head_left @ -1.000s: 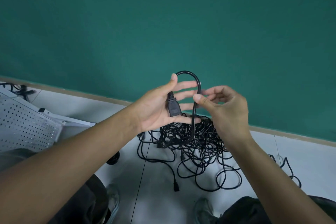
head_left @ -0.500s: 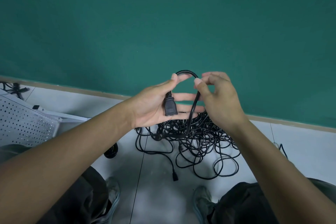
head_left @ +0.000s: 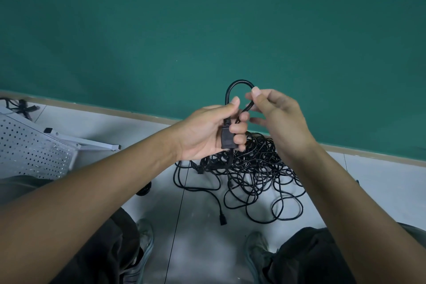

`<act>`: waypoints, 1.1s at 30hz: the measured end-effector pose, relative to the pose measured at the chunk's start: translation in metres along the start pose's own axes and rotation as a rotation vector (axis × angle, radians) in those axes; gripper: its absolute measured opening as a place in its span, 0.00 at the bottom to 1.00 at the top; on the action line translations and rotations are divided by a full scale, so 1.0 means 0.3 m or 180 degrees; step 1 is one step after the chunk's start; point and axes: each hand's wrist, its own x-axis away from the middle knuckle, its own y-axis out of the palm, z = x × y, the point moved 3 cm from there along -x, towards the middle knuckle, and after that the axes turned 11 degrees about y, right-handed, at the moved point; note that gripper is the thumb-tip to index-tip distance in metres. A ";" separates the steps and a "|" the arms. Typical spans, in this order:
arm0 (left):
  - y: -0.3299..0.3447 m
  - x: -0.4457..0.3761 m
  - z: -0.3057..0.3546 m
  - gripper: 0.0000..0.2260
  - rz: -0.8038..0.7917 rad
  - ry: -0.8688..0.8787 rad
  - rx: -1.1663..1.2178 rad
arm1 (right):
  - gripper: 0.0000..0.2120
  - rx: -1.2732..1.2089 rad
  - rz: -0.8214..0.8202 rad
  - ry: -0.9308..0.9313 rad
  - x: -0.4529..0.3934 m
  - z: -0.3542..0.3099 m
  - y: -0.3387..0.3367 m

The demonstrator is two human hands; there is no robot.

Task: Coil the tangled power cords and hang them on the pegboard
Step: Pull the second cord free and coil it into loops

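A tangled heap of black power cords lies on the white floor by the green wall. My left hand grips a black plug of one cord, fingers curled round it and the cord. From the plug the cord rises in a small loop above my hands. My right hand pinches the loop's right side between thumb and fingers. The cord runs down from my hands into the heap. A white pegboard lies tilted at the left.
A loose cord end with a plug lies on the floor in front of the heap. More black cables sit at the far left by the wall. My shoes and knees fill the bottom of the view. A black castor stands beside the pegboard.
My left fingers have curled round the plug and cord; before, that hand lay flat and open under them. My right hand slid up the loop to its right side.
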 end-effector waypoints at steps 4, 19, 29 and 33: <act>-0.009 -0.003 0.030 0.14 0.0162 0.0303 0.0161 | 0.25 -0.0467 -0.0779 0.0286 0.034 0.030 0.071; -0.165 -0.027 0.172 0.15 0.1548 0.0906 0.1016 | 0.12 0.0608 -0.1534 0.0163 0.126 0.090 0.182; -0.167 -0.041 0.107 0.13 0.1444 0.0532 -0.1024 | 0.16 0.0942 -0.0870 -0.0918 0.115 0.023 0.092; -0.118 -0.041 0.017 0.14 0.0831 0.0147 -0.1371 | 0.10 0.0854 -0.0455 -0.0987 0.094 0.017 0.086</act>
